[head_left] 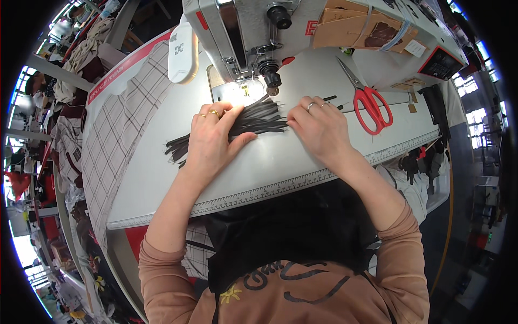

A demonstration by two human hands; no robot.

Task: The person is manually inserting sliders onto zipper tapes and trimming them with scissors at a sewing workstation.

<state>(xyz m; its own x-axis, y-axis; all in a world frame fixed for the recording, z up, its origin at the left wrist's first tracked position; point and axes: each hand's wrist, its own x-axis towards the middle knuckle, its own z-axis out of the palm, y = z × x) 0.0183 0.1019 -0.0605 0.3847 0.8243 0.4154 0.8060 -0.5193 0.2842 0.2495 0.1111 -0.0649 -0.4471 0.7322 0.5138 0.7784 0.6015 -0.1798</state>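
A bundle of narrow dark grey fabric strips [259, 120] with frayed ends lies on the white sewing table, just in front of the lit needle area. My left hand [213, 135] rests flat across the strips, its fingers stretched toward the needle and its thumb apart. Beside the strips' right ends is my right hand [322, 129], with fingers curled together and fingertips low on the table. Whatever its fingertips pinch, if anything, is hidden. The sewing machine head [237, 38] stands over the needle plate [245, 93], beyond my left fingers.
Red-handled scissors [371, 108] lie right of my right hand. A ruler strip [270, 190] runs along the table's front edge. Checked cloth [129, 102] covers the left side. A white rounded device [183, 54] stands left of the machine, and cardboard [345, 29] is strapped to its arm.
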